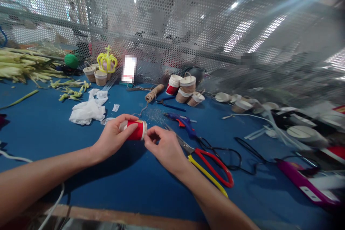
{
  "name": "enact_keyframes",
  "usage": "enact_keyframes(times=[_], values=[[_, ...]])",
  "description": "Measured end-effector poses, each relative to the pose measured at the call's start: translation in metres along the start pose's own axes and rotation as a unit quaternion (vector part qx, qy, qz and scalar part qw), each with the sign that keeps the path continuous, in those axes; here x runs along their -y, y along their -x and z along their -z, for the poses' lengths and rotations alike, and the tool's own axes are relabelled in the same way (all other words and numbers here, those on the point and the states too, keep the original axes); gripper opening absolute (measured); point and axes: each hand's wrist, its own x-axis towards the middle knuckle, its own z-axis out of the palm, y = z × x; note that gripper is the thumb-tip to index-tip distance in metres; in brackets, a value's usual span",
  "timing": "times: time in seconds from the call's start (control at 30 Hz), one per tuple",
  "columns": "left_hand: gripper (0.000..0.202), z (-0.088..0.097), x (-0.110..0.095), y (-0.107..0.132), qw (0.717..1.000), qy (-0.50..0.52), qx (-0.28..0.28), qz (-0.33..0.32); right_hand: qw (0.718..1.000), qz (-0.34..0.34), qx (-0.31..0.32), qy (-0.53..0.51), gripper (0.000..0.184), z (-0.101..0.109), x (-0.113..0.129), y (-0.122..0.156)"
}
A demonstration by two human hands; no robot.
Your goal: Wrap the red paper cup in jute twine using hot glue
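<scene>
My left hand (114, 138) is wrapped round a small red paper cup (136, 130) held on its side above the blue table (40, 125). At the cup's rim, my right hand (164, 147) pinches its thumb and fingers together; what it pinches is too small to name. A thin twine runs from near the cup back to a twine spool (154, 92). Red-and-yellow scissors (210, 165) lie just right of my right wrist. A blue glue gun (183, 122) lies behind them.
Twine-wrapped cups (187, 91) stand at the back centre, more cups and a yellow crown (107, 63) at back left. White crumpled cloth (87, 109), green leaves (24, 66), black cord (237, 151) and a purple tool (304, 183) lie around. A perforated metal screen (188, 25) closes the back.
</scene>
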Motion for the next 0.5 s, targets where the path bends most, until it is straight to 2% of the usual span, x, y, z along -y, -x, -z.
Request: enact_keyframes(times=[0.23, 0.5], values=[[0.023, -0.0001, -0.0008, -0.0007, 1.0, 0.013, 0.004, 0.004, 1.0, -0.004, -0.001, -0.007, 0.009, 0.0009, 0.002, 0.0007], [0.025, 0.0003, 0.0, -0.0011, 1.0, 0.013, 0.003, 0.004, 0.997, -0.044, 0.033, -0.061, 0.009, 0.0058, 0.0025, -0.003]])
